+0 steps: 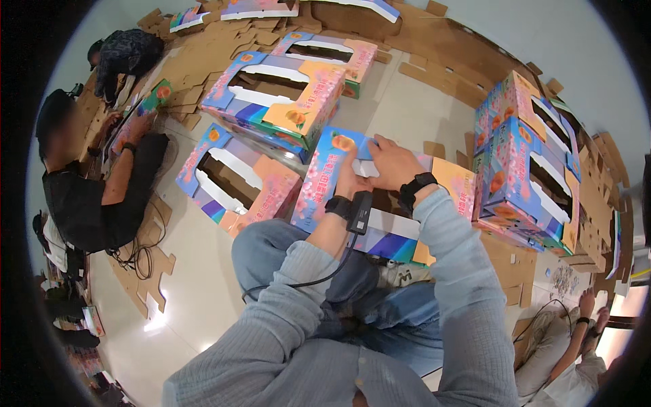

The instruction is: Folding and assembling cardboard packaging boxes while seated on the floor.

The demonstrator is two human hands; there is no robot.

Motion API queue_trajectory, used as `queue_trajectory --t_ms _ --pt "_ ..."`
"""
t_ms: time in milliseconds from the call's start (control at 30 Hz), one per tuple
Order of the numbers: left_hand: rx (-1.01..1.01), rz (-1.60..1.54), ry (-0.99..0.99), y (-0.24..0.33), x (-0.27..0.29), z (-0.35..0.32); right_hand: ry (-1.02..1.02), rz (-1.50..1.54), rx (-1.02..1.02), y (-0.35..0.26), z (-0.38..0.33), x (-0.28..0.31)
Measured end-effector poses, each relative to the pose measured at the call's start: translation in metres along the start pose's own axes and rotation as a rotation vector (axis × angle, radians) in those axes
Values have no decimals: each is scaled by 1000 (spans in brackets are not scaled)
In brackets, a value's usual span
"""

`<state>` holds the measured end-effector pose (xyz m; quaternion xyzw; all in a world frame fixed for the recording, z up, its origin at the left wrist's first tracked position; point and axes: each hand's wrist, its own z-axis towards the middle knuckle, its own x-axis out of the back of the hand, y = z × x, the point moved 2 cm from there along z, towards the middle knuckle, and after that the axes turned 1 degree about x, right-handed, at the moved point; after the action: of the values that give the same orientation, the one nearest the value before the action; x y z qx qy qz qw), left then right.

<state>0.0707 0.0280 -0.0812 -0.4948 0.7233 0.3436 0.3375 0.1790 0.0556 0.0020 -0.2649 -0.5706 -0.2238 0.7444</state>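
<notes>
A printed cardboard fruit box [317, 183], pink, blue and orange, stands in front of my knees with an oblong opening in its top. My left hand [347, 182] grips the blue end beside that opening, thumb lying on the printed panel and the other fingers partly hidden. Close against it, my right hand [395, 164] has its fingers bent over the white flap at the far side of the same end. Both hands wear black wrist straps, and a small black device [360, 211] with a cable sits at the left wrist.
More assembled boxes stand at the left [237, 178], beyond [274, 91] and stacked on the right [532, 173]. Flat cardboard sheets [234, 37] lie along the far wall. At the left, a seated person [88, 176] handles a printed carton; another person's arms [576, 332] show lower right.
</notes>
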Motion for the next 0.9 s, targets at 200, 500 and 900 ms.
queue_trajectory --t_ms 200,500,900 --pt "-67 74 -12 0 4 0 -229 -119 -29 -4 15 0" --pt "-20 -1 -24 0 -3 -4 -274 -160 -29 -5 21 1" --pt "42 114 84 4 -8 3 -212 -154 -43 -5 18 -13"
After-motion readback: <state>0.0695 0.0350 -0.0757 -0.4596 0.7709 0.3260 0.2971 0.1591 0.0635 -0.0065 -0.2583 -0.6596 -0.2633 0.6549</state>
